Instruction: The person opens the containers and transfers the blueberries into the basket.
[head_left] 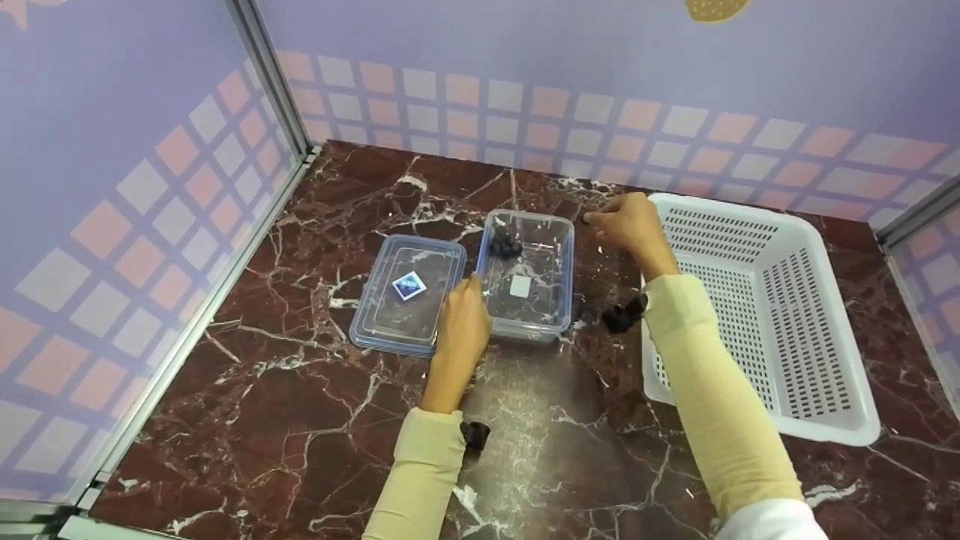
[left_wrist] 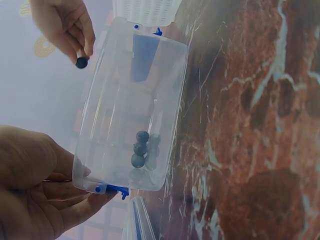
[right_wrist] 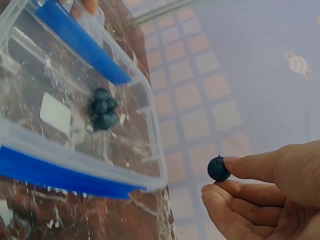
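Observation:
My right hand point(head_left: 628, 223) pinches one dark blueberry point(right_wrist: 218, 170) between thumb and fingertips, above and just right of the clear plastic container point(head_left: 568, 289). Inside the container, several blueberries point(head_left: 505, 246) cluster toward the far left corner, beside a white square label point(head_left: 519, 286). My left hand point(head_left: 463, 319) holds the container's left rim; in the left wrist view the thumb lies over the edge and fingers are at the blue side latch point(left_wrist: 117, 190). Left of the container lies its lid point(head_left: 379, 300), flat, with a blue diamond sticker.
A white perforated plastic basket point(head_left: 829, 322) stands at the right, partly behind my right forearm. The dark red marbled tabletop point(head_left: 300, 420) is bounded by lilac panels point(head_left: 570, 45) at the back and sides. Black wrist cameras point(head_left: 624, 315) sit on both sleeves.

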